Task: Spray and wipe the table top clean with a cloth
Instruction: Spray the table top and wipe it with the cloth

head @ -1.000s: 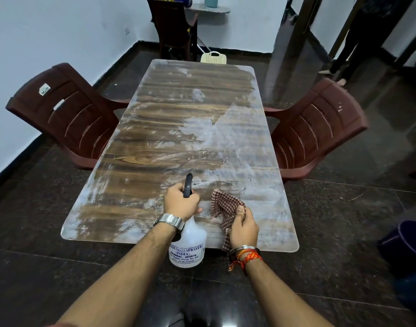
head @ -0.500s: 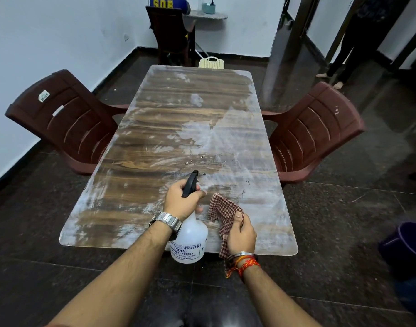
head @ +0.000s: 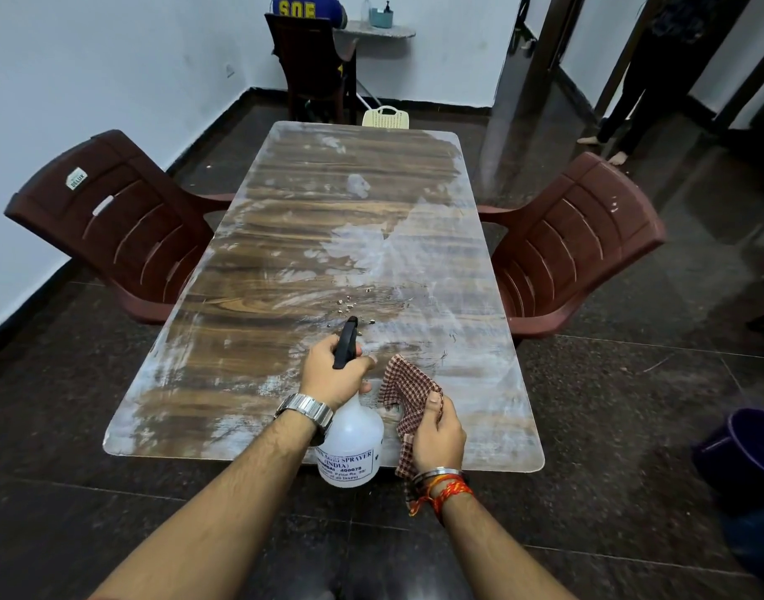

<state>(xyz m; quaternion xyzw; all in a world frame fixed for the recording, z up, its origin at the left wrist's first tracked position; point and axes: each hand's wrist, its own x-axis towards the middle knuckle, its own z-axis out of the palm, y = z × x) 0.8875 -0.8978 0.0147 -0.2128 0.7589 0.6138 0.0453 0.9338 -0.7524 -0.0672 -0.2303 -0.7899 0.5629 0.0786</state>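
Plainly, the bench (head: 285, 270) is a long wood-grain top under a clear sheet, smeared with white streaks and a chalky patch toward its right half; a scatter of small droplets sits just beyond the sprayer's nozzle. The spray bottle (head: 350, 443) is translucent white with printed lettering and a black trigger head, held tilted over the near edge of the bench. The cloth (head: 408, 394) is a brown-and-white check, bunched and hanging partly over the same edge.

The left hand (head: 332, 374) is wrapped around the bottle's neck with fingers at the trigger, a metal watch on the wrist. The right hand (head: 436, 430) is clenched on the cloth, thumb pressed on top, with a bangle and orange threads at the wrist. Both forearms reach forward from the bottom of the view.

Compared with 1 second ago, the droplets ahead of the nozzle look more numerous, and the black trigger head leans further right. 2 maroon plastic chairs (head: 124, 223) flank the bench.
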